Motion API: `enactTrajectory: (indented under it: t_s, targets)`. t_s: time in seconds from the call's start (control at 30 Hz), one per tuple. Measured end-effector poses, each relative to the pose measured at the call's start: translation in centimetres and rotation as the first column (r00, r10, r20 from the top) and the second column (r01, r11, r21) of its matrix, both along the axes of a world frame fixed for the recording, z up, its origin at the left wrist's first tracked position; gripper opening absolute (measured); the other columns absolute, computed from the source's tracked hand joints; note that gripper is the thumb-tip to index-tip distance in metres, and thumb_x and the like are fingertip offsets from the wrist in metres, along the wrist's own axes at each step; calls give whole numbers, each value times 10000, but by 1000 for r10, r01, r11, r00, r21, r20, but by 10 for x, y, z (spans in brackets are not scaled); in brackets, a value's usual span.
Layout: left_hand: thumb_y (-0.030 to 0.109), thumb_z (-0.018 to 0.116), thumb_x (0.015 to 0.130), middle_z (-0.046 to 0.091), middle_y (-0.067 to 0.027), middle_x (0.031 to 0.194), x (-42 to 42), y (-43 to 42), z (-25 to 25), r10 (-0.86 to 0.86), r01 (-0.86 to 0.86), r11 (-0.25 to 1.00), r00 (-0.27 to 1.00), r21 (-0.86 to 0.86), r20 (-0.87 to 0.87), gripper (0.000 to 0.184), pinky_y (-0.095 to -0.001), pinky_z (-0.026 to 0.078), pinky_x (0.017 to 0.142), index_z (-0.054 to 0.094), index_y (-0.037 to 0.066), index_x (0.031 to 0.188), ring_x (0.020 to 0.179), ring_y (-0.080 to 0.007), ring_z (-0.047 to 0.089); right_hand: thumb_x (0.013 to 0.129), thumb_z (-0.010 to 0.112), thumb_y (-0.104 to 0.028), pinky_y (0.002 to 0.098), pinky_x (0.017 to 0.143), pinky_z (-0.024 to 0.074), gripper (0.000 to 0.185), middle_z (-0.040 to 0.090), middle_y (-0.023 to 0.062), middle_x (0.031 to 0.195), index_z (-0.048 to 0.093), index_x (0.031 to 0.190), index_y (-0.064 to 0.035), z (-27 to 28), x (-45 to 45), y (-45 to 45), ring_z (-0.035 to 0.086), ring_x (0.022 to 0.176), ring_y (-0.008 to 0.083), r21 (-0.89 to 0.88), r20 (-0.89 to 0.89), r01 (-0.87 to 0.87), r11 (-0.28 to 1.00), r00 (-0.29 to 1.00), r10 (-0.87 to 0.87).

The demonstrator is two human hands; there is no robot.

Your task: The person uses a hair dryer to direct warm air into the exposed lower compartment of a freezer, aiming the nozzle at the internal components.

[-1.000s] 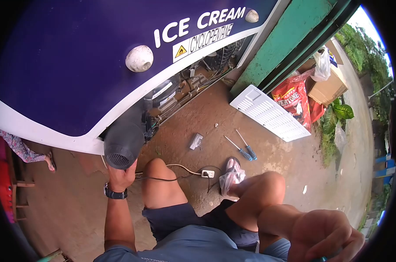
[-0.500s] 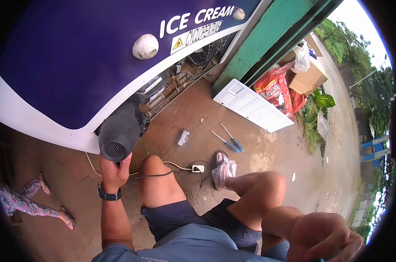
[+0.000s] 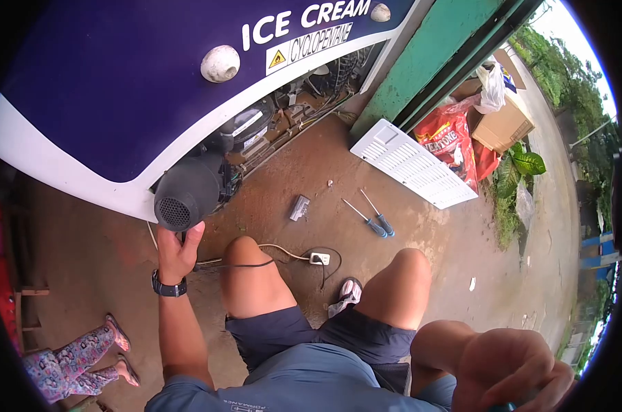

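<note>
My left hand [image 3: 177, 255], wearing a black watch on its wrist, is wrapped round the handle of a black blower [image 3: 187, 196]. The blower's round mesh end faces me, and its far end is at the open lower compartment [image 3: 277, 130] of the ice cream freezer [image 3: 119, 89]. Pipes, wires and a dark rounded part show inside. At the lower right my right hand [image 3: 507, 364] is closed with its fingers curled. A sliver of something teal shows under it at the frame's edge, too cut off to name.
Two screwdrivers [image 3: 374, 218], a small grey box [image 3: 299, 207] and a white outlet block [image 3: 319, 257] with cords lie on the floor. A vented white panel [image 3: 414, 165] leans near the green post [image 3: 428, 75]. Another person's legs [image 3: 84, 357] are at lower left.
The view has shifted slightly. My right knee and foot have moved inward to the left. The other person's legs have shifted. My left hand still holds the blower at the compartment.
</note>
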State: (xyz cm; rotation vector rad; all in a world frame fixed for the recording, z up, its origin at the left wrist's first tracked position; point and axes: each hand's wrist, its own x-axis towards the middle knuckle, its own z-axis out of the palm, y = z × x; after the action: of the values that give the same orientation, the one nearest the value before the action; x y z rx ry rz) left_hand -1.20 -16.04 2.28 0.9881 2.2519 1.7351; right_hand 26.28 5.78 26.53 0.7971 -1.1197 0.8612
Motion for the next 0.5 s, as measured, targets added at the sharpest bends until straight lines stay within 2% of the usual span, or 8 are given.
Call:
enactTrajectory:
  t_s: [0.07, 0.13, 0.17, 0.2, 0.27, 0.33, 0.43, 0.5]
  targets:
    - [217, 666, 928, 672, -107, 1018, 4, -1, 3, 19, -18, 1000, 1000, 17, -19, 273, -376, 479, 857, 633, -15, 1067, 923, -241, 620, 937, 624, -103, 229, 575, 488, 207, 587, -20, 1140, 551, 1126, -65, 7, 15, 4, 603, 875, 70, 6, 241, 143, 990, 960, -140]
    - [230, 663, 933, 673, -110, 1048, 13, -3, 13, 38, -39, 999, 997, -11, -60, 304, -376, 474, 880, 633, -19, 1105, 951, -235, 619, 936, 622, -100, 231, 588, 487, 212, 580, -19, 1146, 549, 1132, -67, 12, 21, 8, 603, 885, 72, 60, 438, 124, 990, 888, -138]
    - [236, 665, 933, 675, -113, 1058, 20, -8, 21, 24, -24, 1000, 998, -8, 51, 322, -375, 474, 888, 633, -21, 1124, 965, -229, 619, 935, 622, -99, 231, 592, 487, 214, 578, -19, 1148, 549, 1134, -68, 13, 24, 10, 603, 888, 72, 73, 503, 113, 991, 854, -134]
    - [241, 667, 933, 677, -115, 1068, 25, -9, 30, 12, -12, 1000, 988, 4, 152, 340, -375, 473, 895, 634, -24, 1142, 979, -223, 619, 935, 621, -98, 230, 590, 491, 213, 579, -19, 1140, 546, 1131, -68, 14, 24, 13, 604, 891, 74, 80, 459, 113, 990, 878, -137]
    - [244, 668, 934, 676, -116, 1079, 23, -16, 37, 17, -13, 999, 993, -35, 116, 348, -369, 474, 895, 635, -26, 1151, 988, -215, 617, 934, 621, -96, 230, 589, 496, 211, 581, -18, 1133, 543, 1128, -68, 18, 26, 18, 606, 894, 75, 100, 389, 112, 989, 910, -143]
    - [247, 668, 934, 676, -116, 1090, 24, -16, 40, 4, 3, 997, 996, -73, 85, 356, -363, 475, 896, 636, -27, 1159, 997, -206, 615, 932, 626, -93, 229, 589, 508, 204, 584, -24, 1126, 539, 1114, -67, 22, 35, 20, 608, 901, 76, 49, 415, 126, 991, 900, -135]
    - [268, 662, 938, 681, -99, 1038, 28, -8, 41, 73, -72, 992, 997, -105, 7, 347, -334, 490, 824, 650, -29, 1117, 920, -175, 616, 926, 633, -89, 229, 589, 517, 195, 585, -27, 1119, 537, 1095, -65, 20, 45, 34, 609, 901, 78, 33, 356, 89, 995, 929, -95]
    - [288, 652, 943, 685, -76, 945, 36, -3, 43, 81, -78, 996, 992, -33, 92, 338, -306, 484, 736, 665, -25, 1070, 824, -149, 607, 925, 632, -84, 229, 589, 515, 195, 585, -28, 1114, 538, 1095, -64, 16, 49, 43, 610, 900, 80, 23, 345, 74, 997, 936, -78]
